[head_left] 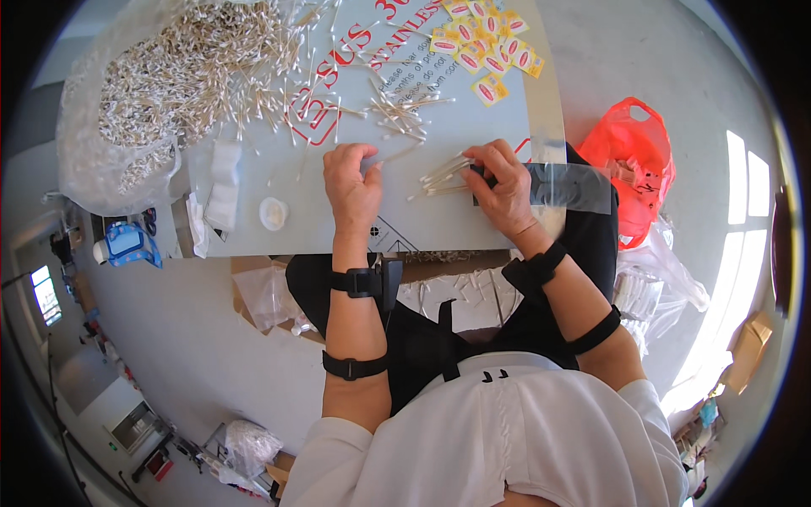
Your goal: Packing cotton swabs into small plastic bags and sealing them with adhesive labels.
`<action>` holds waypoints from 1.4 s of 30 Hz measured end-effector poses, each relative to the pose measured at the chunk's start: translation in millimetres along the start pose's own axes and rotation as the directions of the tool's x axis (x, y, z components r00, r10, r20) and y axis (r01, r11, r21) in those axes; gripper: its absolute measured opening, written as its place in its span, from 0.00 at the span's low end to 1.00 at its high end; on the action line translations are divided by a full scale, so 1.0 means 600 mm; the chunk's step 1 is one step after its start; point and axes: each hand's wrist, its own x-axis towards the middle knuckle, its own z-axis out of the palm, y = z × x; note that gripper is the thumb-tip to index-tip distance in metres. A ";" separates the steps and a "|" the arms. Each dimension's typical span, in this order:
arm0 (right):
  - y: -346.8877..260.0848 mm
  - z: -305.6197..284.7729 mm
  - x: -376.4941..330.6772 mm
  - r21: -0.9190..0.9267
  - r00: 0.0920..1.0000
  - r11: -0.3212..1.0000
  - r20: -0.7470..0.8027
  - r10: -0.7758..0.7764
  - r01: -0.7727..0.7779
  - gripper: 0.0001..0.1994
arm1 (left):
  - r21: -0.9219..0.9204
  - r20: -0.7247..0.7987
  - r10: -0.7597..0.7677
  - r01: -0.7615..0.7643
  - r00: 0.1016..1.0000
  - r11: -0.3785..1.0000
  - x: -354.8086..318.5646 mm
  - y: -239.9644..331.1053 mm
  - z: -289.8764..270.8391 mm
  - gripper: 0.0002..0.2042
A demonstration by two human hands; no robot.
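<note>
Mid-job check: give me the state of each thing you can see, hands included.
Left hand: fingers partly curled, no swab visible in its grip
Right hand: closed on the swab bundle
Swab bundle: loosely fanned, tips pointing left
Clear plastic bag: open, swabs heaped in it
Loose swabs: scattered at various angles
Yellow cards: spread, some overlapping
Red bag: crumpled, handle loop showing
Black straps: around both forearms

From afar, I have the left hand [352, 188] loosely curled, the right hand [505, 186] pinching, both forearms [356, 325] extended forward.
</note>
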 end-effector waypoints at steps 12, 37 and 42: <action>-0.001 0.005 0.018 -0.107 0.996 0.993 -0.068 -0.055 0.047 0.09 | 0.018 0.120 0.181 -0.185 0.976 0.983 -0.001 0.045 0.025 0.08; 0.026 0.019 0.040 -0.386 0.990 0.918 -0.059 -0.125 0.093 0.02 | -0.234 0.229 0.033 0.022 0.973 0.972 -0.041 0.064 -0.012 0.04; 0.030 0.011 0.037 -0.242 0.993 0.966 -0.051 -0.108 0.092 0.04 | -0.060 0.609 0.037 0.000 0.792 0.998 -0.153 0.102 -0.033 0.04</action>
